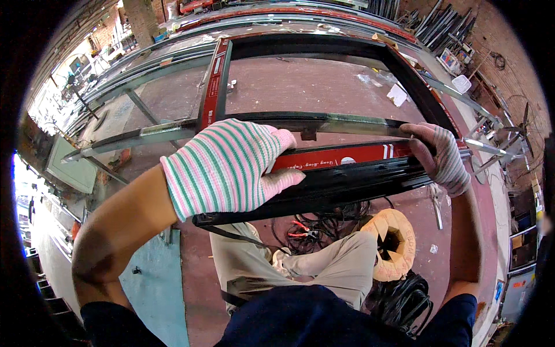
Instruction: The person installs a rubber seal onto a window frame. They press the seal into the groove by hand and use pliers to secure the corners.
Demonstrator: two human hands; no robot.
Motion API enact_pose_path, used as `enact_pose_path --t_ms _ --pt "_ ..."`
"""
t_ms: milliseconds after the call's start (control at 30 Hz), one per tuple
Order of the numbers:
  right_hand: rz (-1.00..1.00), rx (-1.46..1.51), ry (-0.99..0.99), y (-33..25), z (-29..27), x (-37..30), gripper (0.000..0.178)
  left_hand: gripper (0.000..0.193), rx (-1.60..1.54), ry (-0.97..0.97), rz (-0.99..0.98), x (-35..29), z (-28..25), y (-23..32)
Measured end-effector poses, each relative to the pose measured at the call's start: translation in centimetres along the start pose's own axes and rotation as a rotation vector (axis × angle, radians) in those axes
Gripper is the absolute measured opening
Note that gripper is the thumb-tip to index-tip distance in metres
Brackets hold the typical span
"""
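A rectangular black metal frame with red film strips along its bars lies across a grey metal stand, its near bar toward me. My left hand, in a pink, white and green striped knit glove, is closed over the left part of that near bar, thumb on the near side and fingers over the top. At the near right corner my right hand, in a striped glove with darkened fingers, is closed round the same bar. A thin black strip hangs below the bar's left end.
Under the frame lie red-handled pliers, tangled black strips, a paper-wrapped ring-shaped roll and a black coil. My bent legs are beneath the bar. Long metal profiles stretch across the far floor.
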State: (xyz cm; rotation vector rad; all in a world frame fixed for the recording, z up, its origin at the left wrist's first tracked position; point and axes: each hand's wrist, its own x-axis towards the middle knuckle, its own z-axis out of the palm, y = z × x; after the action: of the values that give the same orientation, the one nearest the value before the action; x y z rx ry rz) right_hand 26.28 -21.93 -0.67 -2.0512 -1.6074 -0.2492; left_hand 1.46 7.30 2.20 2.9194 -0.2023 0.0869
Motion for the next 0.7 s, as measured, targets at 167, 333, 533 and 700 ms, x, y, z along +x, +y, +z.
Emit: enact_pose_path --t_ms 167,333,533,700 --pt "-0.015 0.082 0.002 0.3 0.5 0.5 0.027 0.044 0.170 0.037 0.040 0.1 0.3 1.4" --pt "0.003 0.083 0.021 0.5 0.7 0.1 0.026 0.045 0.187 -0.026 0.021 1.2 0.4 1.6" --pt "-0.019 0.122 0.046 0.5 1.2 0.6 0.024 0.044 0.222 -0.032 -0.042 0.7 -0.4 2.8" --pt "0.000 0.073 0.047 1.0 0.9 -0.2 0.025 0.044 0.267 -0.031 -0.009 2.2 0.8 2.2"
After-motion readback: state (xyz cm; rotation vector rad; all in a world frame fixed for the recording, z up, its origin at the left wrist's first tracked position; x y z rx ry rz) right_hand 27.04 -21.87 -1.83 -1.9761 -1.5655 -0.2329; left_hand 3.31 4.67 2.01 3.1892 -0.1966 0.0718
